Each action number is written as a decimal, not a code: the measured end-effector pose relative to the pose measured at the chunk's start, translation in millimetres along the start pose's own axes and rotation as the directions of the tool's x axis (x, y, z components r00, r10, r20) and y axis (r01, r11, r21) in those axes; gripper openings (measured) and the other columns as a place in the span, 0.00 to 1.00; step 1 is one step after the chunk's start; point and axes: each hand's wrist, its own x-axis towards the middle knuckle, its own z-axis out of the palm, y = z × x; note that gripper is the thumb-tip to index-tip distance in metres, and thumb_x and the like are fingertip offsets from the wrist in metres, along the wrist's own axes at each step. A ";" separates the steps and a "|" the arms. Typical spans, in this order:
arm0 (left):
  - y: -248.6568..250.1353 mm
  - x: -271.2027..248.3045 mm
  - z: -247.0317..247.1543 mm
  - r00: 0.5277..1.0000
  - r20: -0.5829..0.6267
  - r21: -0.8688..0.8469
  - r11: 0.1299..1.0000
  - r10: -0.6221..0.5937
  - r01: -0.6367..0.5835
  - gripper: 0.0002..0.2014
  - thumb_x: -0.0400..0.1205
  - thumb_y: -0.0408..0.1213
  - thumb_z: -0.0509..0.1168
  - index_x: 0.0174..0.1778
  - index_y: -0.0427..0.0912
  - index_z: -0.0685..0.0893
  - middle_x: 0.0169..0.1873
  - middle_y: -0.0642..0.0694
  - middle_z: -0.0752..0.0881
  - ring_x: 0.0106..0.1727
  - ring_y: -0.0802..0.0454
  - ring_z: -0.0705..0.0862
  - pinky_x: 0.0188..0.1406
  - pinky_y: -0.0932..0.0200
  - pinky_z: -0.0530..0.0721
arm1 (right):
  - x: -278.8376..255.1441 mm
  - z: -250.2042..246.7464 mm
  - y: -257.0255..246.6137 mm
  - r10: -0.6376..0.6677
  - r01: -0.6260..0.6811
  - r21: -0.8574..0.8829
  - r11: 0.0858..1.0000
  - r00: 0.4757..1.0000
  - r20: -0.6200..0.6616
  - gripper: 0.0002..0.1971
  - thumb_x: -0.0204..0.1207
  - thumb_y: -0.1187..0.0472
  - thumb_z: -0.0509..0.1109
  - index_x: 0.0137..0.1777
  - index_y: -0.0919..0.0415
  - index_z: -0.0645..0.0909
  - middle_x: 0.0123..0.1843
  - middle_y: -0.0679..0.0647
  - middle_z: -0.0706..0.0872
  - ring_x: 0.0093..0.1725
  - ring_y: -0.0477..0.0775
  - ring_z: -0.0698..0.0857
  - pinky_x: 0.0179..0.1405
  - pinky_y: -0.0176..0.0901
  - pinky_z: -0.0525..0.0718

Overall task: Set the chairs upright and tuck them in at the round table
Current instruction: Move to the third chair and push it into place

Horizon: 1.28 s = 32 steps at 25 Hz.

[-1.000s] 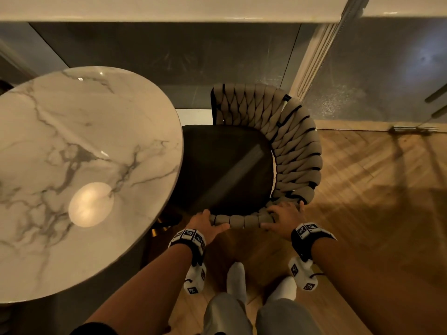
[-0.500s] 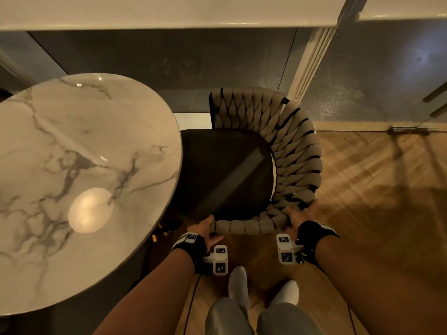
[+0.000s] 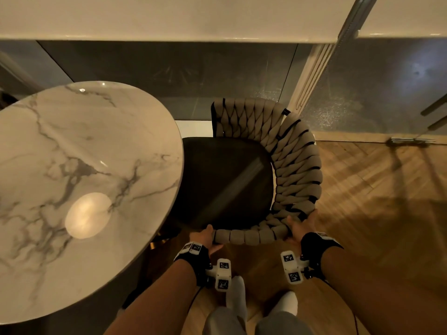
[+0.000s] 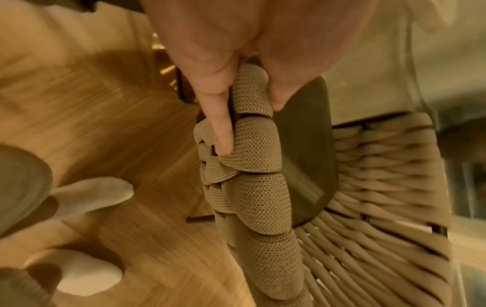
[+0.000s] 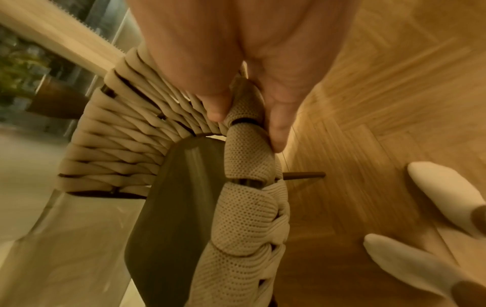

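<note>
A chair [image 3: 297, 175] with a woven beige rope back and a dark seat [image 3: 225, 182] stands upright beside the round marble table [image 3: 79, 189], its seat front just under the table's right edge. My left hand [image 3: 205, 238] grips the near-left end of the rope rail [image 4: 252, 145], thumb on the seat side and fingers behind. My right hand [image 3: 298, 226] grips the near-right stretch of the same rail [image 5: 247, 157], thumb inside and fingers outside. The chair's legs are mostly hidden; one dark leg [image 5: 302, 175] shows above the floor.
Wooden herringbone floor [image 3: 377, 201] spreads to the right. Glass sliding doors with a pale frame [image 3: 314, 73] stand close behind the chair. My feet in white socks [image 3: 237, 298] are right behind the chair back.
Both hands have turned from lying over the top of the rail to gripping it from its ends, palms facing inward. The chair's back has swung slightly; the table and chair sit a little lower in view.
</note>
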 end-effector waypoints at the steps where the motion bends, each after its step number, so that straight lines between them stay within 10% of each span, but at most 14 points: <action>1: 1.2 0.7 3.4 1.000 -0.007 0.034 0.999 0.007 -0.007 0.11 0.82 0.34 0.67 0.55 0.35 0.74 0.56 0.27 0.81 0.49 0.28 0.85 0.52 0.30 0.88 | 0.6 -1.6 -2.1 -0.005 0.005 0.000 1.000 1.000 0.015 0.51 0.83 0.61 0.69 0.82 0.30 0.30 0.84 0.60 0.68 0.67 0.75 0.81 0.52 0.76 0.87; 4: 7.6 -0.2 9.1 0.999 0.014 0.083 0.995 0.049 -0.050 0.16 0.83 0.36 0.65 0.66 0.40 0.73 0.63 0.29 0.81 0.57 0.28 0.84 0.53 0.31 0.88 | 8.8 -4.4 -9.8 -0.041 0.038 0.081 0.996 0.998 0.044 0.48 0.83 0.66 0.68 0.84 0.31 0.37 0.83 0.62 0.69 0.69 0.75 0.80 0.55 0.78 0.84; 8: 5.9 -1.9 11.8 0.997 -0.013 0.116 0.991 0.073 -0.071 0.20 0.84 0.38 0.65 0.72 0.40 0.73 0.66 0.28 0.79 0.62 0.26 0.83 0.24 0.45 0.88 | 9.3 -4.3 -15.9 -0.024 0.020 0.073 0.997 0.998 0.058 0.53 0.82 0.65 0.70 0.84 0.31 0.31 0.85 0.61 0.67 0.71 0.76 0.79 0.55 0.81 0.83; 14: 5.0 5.0 -0.9 0.994 0.055 0.188 0.977 0.090 -0.099 0.14 0.81 0.37 0.69 0.60 0.38 0.78 0.58 0.33 0.80 0.52 0.33 0.84 0.44 0.34 0.91 | 11.7 -6.2 -16.8 -0.014 0.011 0.047 0.999 0.998 0.063 0.54 0.82 0.65 0.69 0.84 0.35 0.27 0.88 0.59 0.60 0.77 0.73 0.74 0.65 0.78 0.79; 20: -5.8 -0.4 -9.2 0.995 0.072 0.169 0.982 0.072 -0.083 0.12 0.81 0.35 0.69 0.59 0.38 0.79 0.50 0.36 0.78 0.51 0.33 0.84 0.30 0.43 0.91 | 9.9 -12.7 -3.8 -0.005 0.001 0.050 0.999 0.998 0.070 0.49 0.83 0.65 0.68 0.83 0.28 0.37 0.80 0.62 0.73 0.60 0.73 0.84 0.51 0.78 0.86; 26: -4.4 -0.2 -15.8 0.992 0.106 0.164 0.983 0.071 -0.088 0.12 0.81 0.37 0.70 0.57 0.37 0.79 0.55 0.34 0.79 0.56 0.30 0.85 0.28 0.45 0.91 | -1.0 -9.6 -3.3 0.015 -0.017 0.040 0.999 0.998 0.061 0.50 0.83 0.64 0.69 0.83 0.29 0.35 0.80 0.56 0.71 0.65 0.73 0.82 0.53 0.75 0.86; 32: -6.6 1.1 -18.9 0.990 0.111 0.151 0.983 0.090 -0.106 0.14 0.81 0.38 0.70 0.59 0.37 0.79 0.55 0.35 0.80 0.53 0.35 0.85 0.38 0.41 0.92 | 10.7 -15.2 9.4 0.028 -0.031 0.021 0.999 0.994 0.105 0.47 0.81 0.58 0.71 0.85 0.32 0.40 0.67 0.54 0.81 0.55 0.64 0.86 0.43 0.70 0.91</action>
